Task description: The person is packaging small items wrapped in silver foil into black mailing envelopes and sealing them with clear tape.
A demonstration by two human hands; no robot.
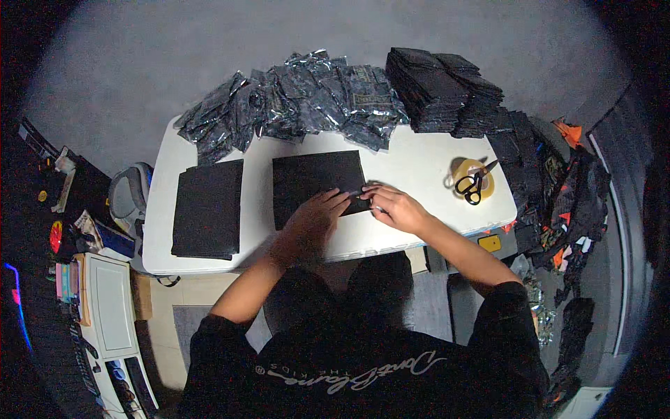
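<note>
A flat black sheet (317,185), matte and rectangular, is lying at the middle of the white worktop (419,164). It is pressed down by the left hand (314,216) with fingers stretched out, and its right edge is pinched by the fingers of the right hand (394,206). A stack of similar black sheets (208,208) is seen to the left.

The table (419,164) is white. On it the flat sheet (314,183) and the stack (208,208) at the left are plain black. The far packets (300,101) are shiny silver-black. The scissors (471,185) at the right have black handles, on a yellowish tape roll (485,183).
</note>
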